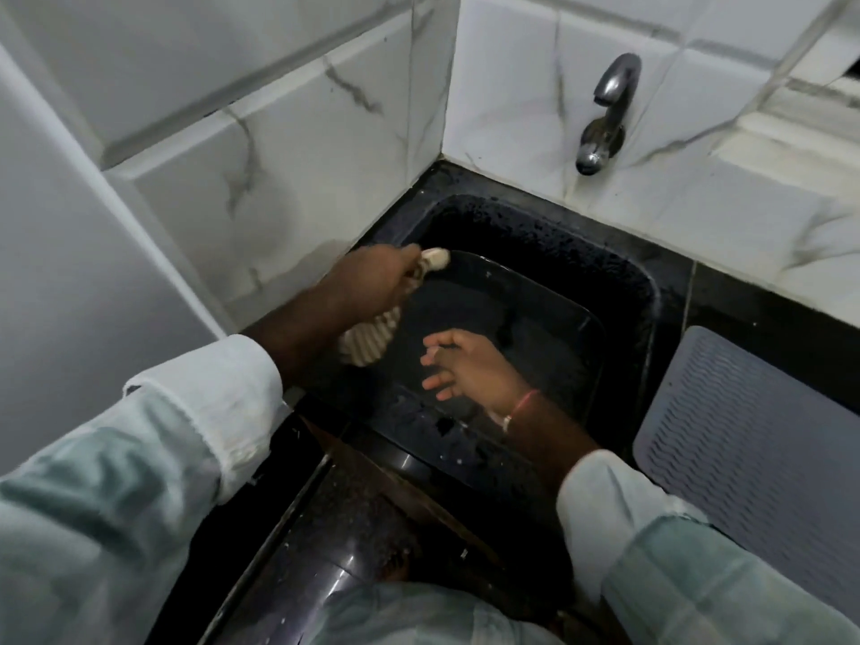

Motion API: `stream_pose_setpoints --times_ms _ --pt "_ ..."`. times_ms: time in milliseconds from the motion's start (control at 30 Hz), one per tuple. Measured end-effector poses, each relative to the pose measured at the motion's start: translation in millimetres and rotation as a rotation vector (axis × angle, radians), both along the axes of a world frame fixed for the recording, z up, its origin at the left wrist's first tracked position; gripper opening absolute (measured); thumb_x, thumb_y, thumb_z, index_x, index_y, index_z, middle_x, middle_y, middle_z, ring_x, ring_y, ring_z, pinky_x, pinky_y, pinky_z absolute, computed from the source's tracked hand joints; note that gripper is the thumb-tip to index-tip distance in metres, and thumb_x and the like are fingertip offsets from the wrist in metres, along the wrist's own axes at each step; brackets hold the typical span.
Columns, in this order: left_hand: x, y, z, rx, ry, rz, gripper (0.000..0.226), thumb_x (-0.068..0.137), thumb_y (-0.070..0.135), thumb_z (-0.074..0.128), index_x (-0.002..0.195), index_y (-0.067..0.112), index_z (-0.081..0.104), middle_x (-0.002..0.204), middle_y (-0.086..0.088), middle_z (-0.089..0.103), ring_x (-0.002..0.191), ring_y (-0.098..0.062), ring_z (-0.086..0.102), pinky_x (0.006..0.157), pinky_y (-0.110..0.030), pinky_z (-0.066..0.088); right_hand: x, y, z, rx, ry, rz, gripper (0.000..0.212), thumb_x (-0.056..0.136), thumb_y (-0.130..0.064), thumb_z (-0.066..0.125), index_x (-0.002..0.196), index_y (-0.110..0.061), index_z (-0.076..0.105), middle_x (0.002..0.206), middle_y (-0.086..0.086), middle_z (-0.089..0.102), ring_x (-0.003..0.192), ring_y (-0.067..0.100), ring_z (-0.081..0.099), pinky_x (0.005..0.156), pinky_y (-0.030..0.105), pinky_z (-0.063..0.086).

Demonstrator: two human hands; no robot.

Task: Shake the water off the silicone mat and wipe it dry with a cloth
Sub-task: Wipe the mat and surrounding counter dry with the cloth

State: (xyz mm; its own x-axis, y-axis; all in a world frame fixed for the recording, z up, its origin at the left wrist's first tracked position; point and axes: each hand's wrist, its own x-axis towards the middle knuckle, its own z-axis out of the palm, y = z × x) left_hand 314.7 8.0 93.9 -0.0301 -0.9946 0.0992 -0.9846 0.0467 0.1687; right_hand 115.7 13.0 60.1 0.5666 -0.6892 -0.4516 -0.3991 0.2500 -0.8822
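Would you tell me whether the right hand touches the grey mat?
Apart. Head view: the right hand is over the sink, its rim separating it from the grey mat.

1. The silicone mat was a dark, glossy, see-through sheet with rounded corners. It was held tilted over the black sink, with its far edge toward the tiled wall and its near edge toward the person. Water drops clung to its lower part.
2. The right grip showed pale through the mat with its fingers spread; whether it touched the sheet could not be told.
3. The cloth was beige with darker stripes. It was bunched in the left grip, with one end poking out at the mat's far left corner and the rest hanging below the wrist, beside the mat's left edge.
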Motion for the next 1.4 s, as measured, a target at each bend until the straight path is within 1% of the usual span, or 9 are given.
stream_pose_setpoints --times_ms 133,300,467,667,833,933,1100,1267,1400 --pt "-85 -12 53 -0.169 0.528 -0.268 0.017 0.092 0.023 0.058 0.098 0.009 0.051 0.081 -0.012 0.062 0.073 -0.023 0.059 0.065 -0.035 0.041 -66 -5 16 0.181 -0.295 -0.277 0.046 0.086 -0.055 0.052 0.115 -0.021 0.062 0.123 0.007 0.066 0.102 0.02 0.066 0.086 0.036 0.053" --pt "-202 -33 40 0.039 1.072 -0.259 0.017 0.095 0.024 0.057 0.1 0.009 0.051 0.079 -0.009 0.057 0.072 -0.01 0.052 0.069 -0.028 0.044 -169 1 45 0.443 -0.895 -0.628 0.048 0.097 -0.039 0.039 0.126 -0.008 0.06 0.13 0.018 0.06 0.116 0.029 0.06 0.093 0.042 0.053" --pt "-303 -25 -50 0.221 0.872 -0.117 0.027 0.092 0.022 0.059 0.116 0.013 0.051 0.101 -0.01 0.068 0.093 -0.027 0.063 0.075 -0.031 0.044 -260 18 7 0.242 -0.512 -0.95 0.032 0.095 -0.008 0.05 0.125 0.0 0.056 0.109 0.02 0.07 0.098 0.032 0.069 0.074 0.038 0.057" --pt "-386 -27 -95 0.184 0.628 -0.28 0.045 0.097 0.035 0.048 0.136 0.013 0.047 0.132 -0.012 0.057 0.12 -0.028 0.054 0.099 -0.032 0.041 -353 28 -5 0.132 -0.359 -1.14 0.022 0.095 -0.016 0.054 0.11 -0.003 0.065 0.101 0.015 0.073 0.091 0.028 0.071 0.067 0.032 0.058" --pt "-388 -44 -133 0.175 0.114 -0.425 0.077 0.09 0.063 0.022 0.151 0.016 0.026 0.157 -0.012 0.025 0.147 -0.028 0.019 0.117 -0.048 0.011 -455 15 12 -0.342 0.361 -1.055 0.016 0.091 -0.024 0.06 0.099 -0.012 0.068 0.091 -0.004 0.068 0.08 0.007 0.064 0.068 0.012 0.047" --pt "-389 -42 -144 0.145 0.027 -0.412 0.074 0.093 0.061 0.022 0.152 0.017 0.024 0.16 -0.01 0.02 0.148 -0.026 0.013 0.118 -0.047 0.005 -485 -3 -9 -0.519 0.808 -0.825 0.025 0.091 -0.029 0.056 0.097 -0.009 0.069 0.093 0.009 0.069 0.084 0.02 0.062 0.071 0.025 0.042" --pt "-391 -41 -145 0.146 -0.025 -0.404 0.07 0.096 0.058 0.026 0.152 0.017 0.023 0.16 -0.009 0.018 0.149 -0.024 0.011 0.12 -0.05 0.007 -438 -13 -69 -0.438 0.852 -0.582 0.046 0.088 -0.038 0.046 0.117 -0.004 0.056 0.111 0.025 0.065 0.104 0.041 0.061 0.085 0.047 0.049" --pt "-391 -41 -143 0.117 -0.038 -0.441 0.066 0.093 0.05 0.027 0.147 0.012 0.035 0.156 -0.013 0.028 0.147 -0.028 0.018 0.118 -0.056 0.009 -336 -28 -66 -0.359 0.683 -0.568 0.041 0.087 -0.026 0.054 0.126 -0.015 0.051 0.127 0.015 0.059 0.111 0.035 0.058 0.09 0.041 0.047" --pt "-390 -45 -141 0.139 -0.046 -0.467 0.066 0.092 0.045 0.027 0.146 0.009 0.038 0.153 -0.015 0.035 0.146 -0.031 0.022 0.117 -0.058 0.011 -318 -41 -59 -0.255 0.452 -0.663 0.027 0.085 -0.027 0.053 0.105 -0.012 0.063 0.106 0.016 0.069 0.101 0.036 0.062 0.084 0.039 0.049"
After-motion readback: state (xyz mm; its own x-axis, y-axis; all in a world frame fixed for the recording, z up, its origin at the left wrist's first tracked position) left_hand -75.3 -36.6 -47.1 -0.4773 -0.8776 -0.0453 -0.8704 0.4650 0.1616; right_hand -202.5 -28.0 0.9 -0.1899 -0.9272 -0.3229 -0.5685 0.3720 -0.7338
